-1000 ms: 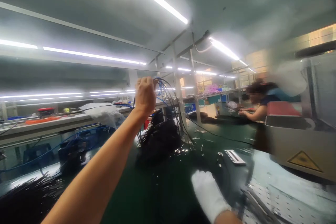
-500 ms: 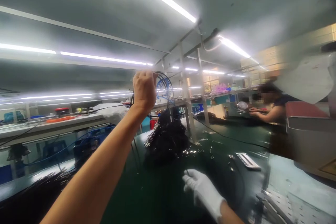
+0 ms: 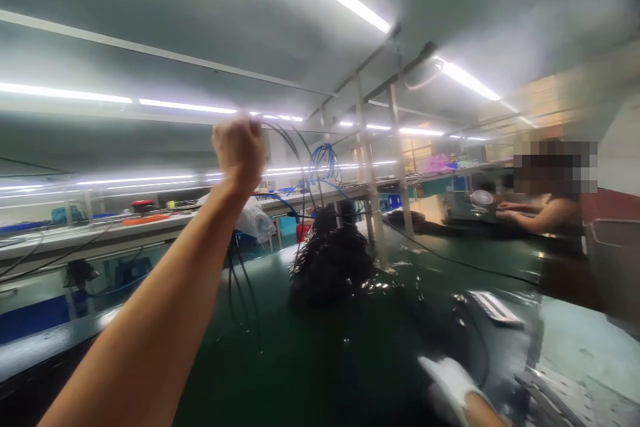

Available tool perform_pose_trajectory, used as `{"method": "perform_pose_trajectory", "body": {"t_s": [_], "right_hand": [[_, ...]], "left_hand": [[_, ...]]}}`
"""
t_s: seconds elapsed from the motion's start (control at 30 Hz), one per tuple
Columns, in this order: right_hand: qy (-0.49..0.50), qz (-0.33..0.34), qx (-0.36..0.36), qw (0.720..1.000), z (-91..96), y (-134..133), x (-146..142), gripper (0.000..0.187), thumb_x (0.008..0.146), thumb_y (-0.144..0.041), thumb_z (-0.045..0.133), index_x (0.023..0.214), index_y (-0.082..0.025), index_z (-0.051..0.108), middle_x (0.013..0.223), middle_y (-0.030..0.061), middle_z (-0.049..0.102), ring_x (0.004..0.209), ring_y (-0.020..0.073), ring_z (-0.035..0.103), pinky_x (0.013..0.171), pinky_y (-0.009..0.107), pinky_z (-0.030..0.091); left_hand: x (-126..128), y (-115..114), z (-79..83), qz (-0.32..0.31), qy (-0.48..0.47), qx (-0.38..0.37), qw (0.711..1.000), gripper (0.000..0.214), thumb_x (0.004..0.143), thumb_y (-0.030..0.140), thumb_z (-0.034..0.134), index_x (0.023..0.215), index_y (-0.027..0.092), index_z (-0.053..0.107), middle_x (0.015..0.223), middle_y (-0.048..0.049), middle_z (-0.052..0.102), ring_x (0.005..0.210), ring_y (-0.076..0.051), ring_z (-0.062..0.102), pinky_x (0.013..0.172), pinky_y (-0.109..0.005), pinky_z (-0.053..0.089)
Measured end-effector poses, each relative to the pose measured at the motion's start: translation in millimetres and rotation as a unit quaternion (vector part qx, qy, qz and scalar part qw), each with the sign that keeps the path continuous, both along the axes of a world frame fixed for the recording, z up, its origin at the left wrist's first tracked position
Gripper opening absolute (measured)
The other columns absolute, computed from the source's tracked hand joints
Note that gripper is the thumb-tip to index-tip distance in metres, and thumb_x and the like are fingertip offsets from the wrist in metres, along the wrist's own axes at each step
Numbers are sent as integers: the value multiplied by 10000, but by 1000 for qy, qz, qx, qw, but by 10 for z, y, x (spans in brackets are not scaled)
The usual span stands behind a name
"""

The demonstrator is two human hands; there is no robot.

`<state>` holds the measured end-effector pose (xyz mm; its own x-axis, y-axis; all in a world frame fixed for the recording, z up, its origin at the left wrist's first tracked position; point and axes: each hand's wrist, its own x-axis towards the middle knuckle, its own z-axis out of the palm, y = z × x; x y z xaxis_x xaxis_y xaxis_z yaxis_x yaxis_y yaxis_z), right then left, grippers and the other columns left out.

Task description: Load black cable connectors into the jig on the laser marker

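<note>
My bare left hand (image 3: pixel 239 150) is raised high with its fingers closed around several thin black cables (image 3: pixel 289 137). On the right they arch over toward a black heap of cables (image 3: pixel 330 257) on the dark green tabletop (image 3: pixel 280 353), and loose ends hang below the wrist. My right hand (image 3: pixel 450 377), in a white glove, is low at the right over the table. Motion smears its fingers, so what they hold, if anything, is unclear.
Metal posts (image 3: pixel 373 213) rise behind the heap. At the right lies a flat silver piece (image 3: pixel 495 307), with a perforated metal plate (image 3: pixel 555 387) nearer. A co-worker's arms (image 3: pixel 545 219) show farther back. A long bench (image 3: pixel 125 230) runs along the left.
My left hand has moved up and left, drawing the black cables away from the heap. My right hand has moved down and right. The view has shifted slightly.
</note>
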<state>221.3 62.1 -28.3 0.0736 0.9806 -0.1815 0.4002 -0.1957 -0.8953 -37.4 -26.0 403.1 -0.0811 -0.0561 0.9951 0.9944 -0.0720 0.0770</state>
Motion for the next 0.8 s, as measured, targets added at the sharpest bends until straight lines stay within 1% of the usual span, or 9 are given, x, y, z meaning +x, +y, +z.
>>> {"method": "perform_pose_trajectory", "body": {"t_s": [0.07, 0.13, 0.2, 0.3, 0.43, 0.5, 0.63, 0.7, 0.8], "right_hand": [[-50, -23, 32, 998, 174, -39, 56, 602, 788, -506, 560, 1212, -80, 534, 1150, 266, 597, 1014, 382, 616, 936, 543, 447], [-63, -32, 96, 993, 435, -108, 126, 759, 792, -570, 547, 1414, -169, 377, 1393, 176, 467, 1247, 363, 488, 1089, 513, 353], [40, -1, 220, 975, 778, -247, 184, 840, 752, -601, 597, 1439, -187, 346, 1405, 146, 467, 1271, 306, 482, 1123, 468, 360], [160, 47, 371, 913, 1356, -616, 253, 973, 715, -658, 676, 1482, -229, 259, 1505, 126, 338, 1367, 273, 378, 1156, 469, 325], [213, 179, 370, 886, 1848, -1182, 351, 1114, 601, -764, 719, 1494, -298, 244, 1530, 84, 297, 1422, 284, 281, 1161, 495, 282], [221, 241, 325, 888, 1828, -1357, 426, 1146, 575, -804, 702, 1500, -303, 245, 1536, 80, 281, 1425, 292, 272, 1172, 498, 245], [271, 295, 283, 871, 1406, -1447, 625, 1185, 592, -748, 743, 1519, -318, 143, 1535, 99, 271, 1398, 259, 331, 1157, 458, 288], [289, 281, 302, 864, 1213, -1463, 690, 1182, 633, -656, 782, 1525, -308, 89, 1514, 138, 292, 1323, 252, 432, 1077, 430, 406], [297, 221, 286, 884, 1127, -1566, 696, 1145, 652, -627, 779, 1517, -306, 102, 1453, 167, 357, 1126, 234, 570, 818, 344, 542]], "left_hand": [[116, -17, -42, -40, 42, -23, 998, 213, 908, 295, 481, 717, 211, 526, 669, -35, 511, 719, -190, 514, 806, -374, 408], [261, -66, -88, -83, 87, -45, 992, 118, 895, 275, 533, 820, 201, 587, 651, -8, 518, 688, -164, 536, 763, -333, 425], [452, -156, -129, -110, 135, -68, 982, 92, 893, 230, 538, 872, 194, 620, 641, 16, 528, 675, -137, 556, 725, -289, 432], [824, -363, -173, -117, 189, -90, 971, 170, 893, 222, 511, 828, 173, 660, 644, 36, 539, 698, -109, 581, 710, -262, 416], [1366, -691, -242, -171, 201, -136, 955, 400, 870, 384, 327, 640, 137, 541, 682, 61, 498, 808, -90, 632, 690, -284, 333], [1611, -835, -310, -229, 226, -155, 934, 415, 815, 385, 136, 559, 142, 355, 755, 66, 514, 860, -84, 635, 626, -304, 276], [2037, -1035, -532, -339, 293, -160, 880, 472, 584, 282, -267, 532, 139, 180, 811, 60, 508, 918, -92, 621, 532, -327, 241], [2219, -1095, -655, -410, 271, -167, 855, 540, 681, 355, -252, 536, 150, 226, 747, 68, 519, 873, -71, 638, 538, -261, 255], [2402, -1133, -776, -515, 224, -168, 810, 646, 902, 526, 28, 618, 180, 493, 687, 78, 551, 802, -75, 670, 530, -203, 338]]}}
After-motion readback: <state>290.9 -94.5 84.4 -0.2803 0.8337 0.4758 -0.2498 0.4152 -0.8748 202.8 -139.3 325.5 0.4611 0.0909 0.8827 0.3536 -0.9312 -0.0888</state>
